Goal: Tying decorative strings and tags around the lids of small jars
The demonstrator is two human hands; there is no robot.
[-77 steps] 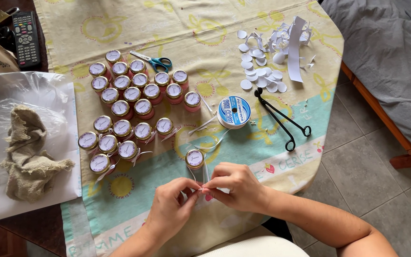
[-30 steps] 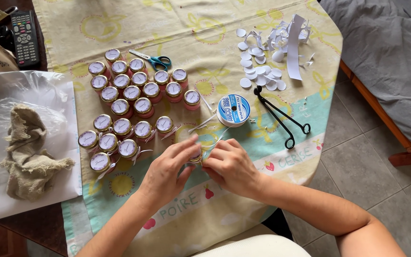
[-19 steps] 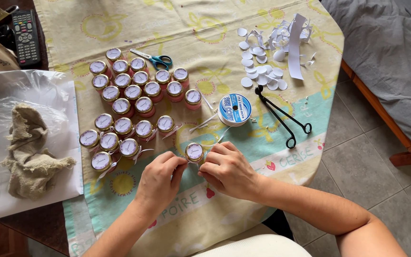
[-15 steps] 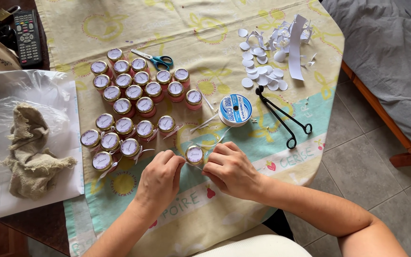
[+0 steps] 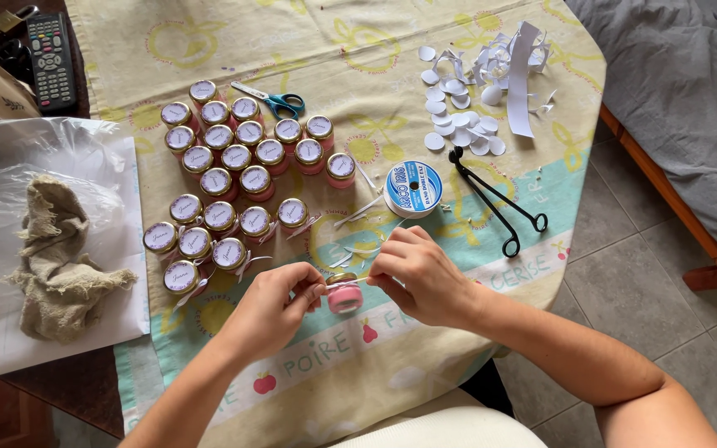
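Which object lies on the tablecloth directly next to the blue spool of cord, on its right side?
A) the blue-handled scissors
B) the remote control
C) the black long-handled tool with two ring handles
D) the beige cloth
C: the black long-handled tool lies just right of the blue spool; the scissors sit far up among the small jars, and the other two lie at the left.

- A table [image 5: 85, 390] carries everything, spread with a pale yellow fruit-print tablecloth [image 5: 209, 41].
- Two groups of small pink jars [image 5: 246, 153] stand on the cloth, left of centre.
- Blue-handled scissors [image 5: 280, 103] lie just behind the jars.
- A blue and white spool [image 5: 413, 188] sits near the middle.
- Black tongs [image 5: 495, 199] lie right of the spool.
- White paper circles and scraps [image 5: 475, 91] lie at the far right.
- A clear plastic sheet [image 5: 35, 166] with a beige rag [image 5: 60, 257] covers the left side.
- A remote control [image 5: 50, 60] lies at the far left corner.
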